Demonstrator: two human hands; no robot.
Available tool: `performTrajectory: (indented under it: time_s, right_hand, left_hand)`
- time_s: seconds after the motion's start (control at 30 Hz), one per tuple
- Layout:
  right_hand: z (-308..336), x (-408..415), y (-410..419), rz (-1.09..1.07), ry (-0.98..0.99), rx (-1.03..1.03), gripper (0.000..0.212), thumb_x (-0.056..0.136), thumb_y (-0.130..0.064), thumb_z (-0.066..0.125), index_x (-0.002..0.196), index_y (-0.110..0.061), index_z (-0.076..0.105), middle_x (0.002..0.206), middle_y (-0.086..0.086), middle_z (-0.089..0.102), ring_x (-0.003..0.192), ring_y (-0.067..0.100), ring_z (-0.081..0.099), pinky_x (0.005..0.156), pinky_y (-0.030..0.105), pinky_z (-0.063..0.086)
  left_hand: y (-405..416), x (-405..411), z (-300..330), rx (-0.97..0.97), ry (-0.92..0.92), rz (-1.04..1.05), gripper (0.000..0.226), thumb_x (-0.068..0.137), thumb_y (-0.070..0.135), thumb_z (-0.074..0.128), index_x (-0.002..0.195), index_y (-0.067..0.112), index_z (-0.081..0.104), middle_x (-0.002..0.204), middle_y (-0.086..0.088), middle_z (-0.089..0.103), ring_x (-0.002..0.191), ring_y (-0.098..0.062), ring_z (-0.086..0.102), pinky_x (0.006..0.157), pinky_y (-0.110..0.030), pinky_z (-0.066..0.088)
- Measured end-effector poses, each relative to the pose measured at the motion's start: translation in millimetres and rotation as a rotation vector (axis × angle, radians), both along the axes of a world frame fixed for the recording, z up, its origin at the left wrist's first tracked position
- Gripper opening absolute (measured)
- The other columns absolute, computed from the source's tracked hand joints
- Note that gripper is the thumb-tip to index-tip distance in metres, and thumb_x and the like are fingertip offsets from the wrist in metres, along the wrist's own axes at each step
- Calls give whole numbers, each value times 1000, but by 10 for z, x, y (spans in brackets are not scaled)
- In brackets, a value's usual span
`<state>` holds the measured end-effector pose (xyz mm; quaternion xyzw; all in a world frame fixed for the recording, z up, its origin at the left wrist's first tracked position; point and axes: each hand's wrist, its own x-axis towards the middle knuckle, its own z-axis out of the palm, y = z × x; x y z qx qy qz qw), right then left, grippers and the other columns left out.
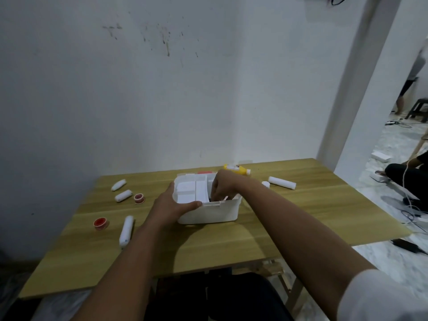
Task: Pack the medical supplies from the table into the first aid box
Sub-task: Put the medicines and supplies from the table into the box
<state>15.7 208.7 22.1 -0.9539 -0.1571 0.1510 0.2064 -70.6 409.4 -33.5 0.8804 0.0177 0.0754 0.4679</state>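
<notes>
- My left hand (pixel 172 203) is spread against the near-left corner of the first aid box (pixel 208 213), thumb along the front rim, bracing it on the counter (pixel 231 242).
- My right hand (pixel 223 185) dips into the box's right compartment with fingers curled downward; whether they pinch anything I cannot tell, as the hand hides them.
- A white tray insert (pixel 191 192) fills the left part of the box. If I bump it, it could tilt and jam what goes beneath.
- Still unpacked on the counter: bandage rolls at left (pixel 123 195) and (pixel 126 231), two red tape spools (pixel 139 198) and (pixel 101 224), a roll at right (pixel 282 182), and a yellow bottle (pixel 236 169) lying behind the box.
- Risk: withdrawing my right forearm could sweep the bottle or the right-hand roll; both are round and may roll off the edge.
- Risk: easing my left hand may let the light box slide.
</notes>
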Motion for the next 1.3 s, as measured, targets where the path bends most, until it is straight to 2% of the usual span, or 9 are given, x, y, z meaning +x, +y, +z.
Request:
performTrajectory:
  time_s: [0.2, 0.3, 0.47, 0.6, 0.77, 0.97, 1.07, 1.17, 1.3]
  right_hand:
    - [493, 81, -430, -119, -162, 148, 14, 84, -14, 81, 95, -5, 80, 84, 10, 77, 78, 19, 75, 62, 30, 63]
    - [631, 51, -692, -156, -223, -9, 19, 83, -19, 81, 96, -5, 78, 77, 10, 73, 69, 22, 69, 58, 32, 61]
    - [542, -109, -956, -204, -58, -344, 43, 72, -32, 91, 101, -10, 70, 96, 10, 74, 83, 26, 75, 76, 44, 64]
    - [459, -175, -1040, -221, -60, -228, 22, 80, -7, 84, 96, 0, 72, 92, 18, 76, 75, 26, 78, 69, 42, 66]
    - [997, -40, -1044, -226, -205, -17, 17, 80, -4, 84, 93, -2, 74, 83, 16, 75, 71, 24, 76, 59, 33, 64]
    - [1033, 105, -638, -128, -277, 98, 21, 79, -9, 85, 98, -6, 76, 91, 12, 76, 68, 18, 74, 55, 29, 62]
    - [677, 205, -418, -93, -259, 46, 23, 79, -9, 86, 100, -7, 77, 92, 9, 75, 66, 14, 71, 49, 21, 54]
    - [282, 303, -287, -62, -314, -36, 27, 76, -15, 88, 101, -12, 78, 101, 4, 74, 87, 18, 71, 66, 26, 54]
    - [103, 384, -211, -44, -319, 41, 33, 76, -21, 87, 107, -14, 77, 112, 3, 72, 92, 14, 63, 87, 33, 56]
  left_hand:
    - [18, 31, 7, -21, 4, -9, 98, 73, 47, 89, 156, 29, 40, 151, -2, 54, 130, -26, 51, 83, -33, 44]
    - [22, 23, -7, -38, -4, -10, 97, 73, 48, 89, 155, 30, 41, 149, -2, 56, 120, -20, 50, 83, -33, 44]
    - [7, 9, 5, -41, 2, -11, 97, 72, 50, 89, 155, 31, 41, 149, -2, 55, 120, -21, 51, 83, -34, 45]
    - [10, 2, 12, -26, 4, -11, 93, 72, 49, 89, 152, 31, 44, 147, -1, 57, 111, -14, 47, 77, -32, 43]
    - [61, 58, 50, 40, 60, -14, 96, 67, 59, 89, 149, 33, 46, 144, 3, 59, 108, -12, 50, 68, -23, 42]
    - [104, 116, 15, 110, 107, 25, 148, 49, 80, 84, 166, 26, 13, 166, -1, 35, 144, -28, 42, 103, -43, 47]
    - [99, 117, -16, 22, 84, -30, 132, 50, 75, 86, 160, 34, 26, 154, 3, 50, 130, -22, 51, 83, -30, 51]
    - [88, 120, -5, -3, 48, -54, 106, 64, 57, 91, 153, 37, 37, 144, 6, 57, 117, -15, 51, 69, -18, 43]
    - [83, 185, -7, -20, 54, -58, 105, 67, 51, 92, 154, 39, 34, 146, 7, 55, 116, -12, 47, 67, -19, 42]
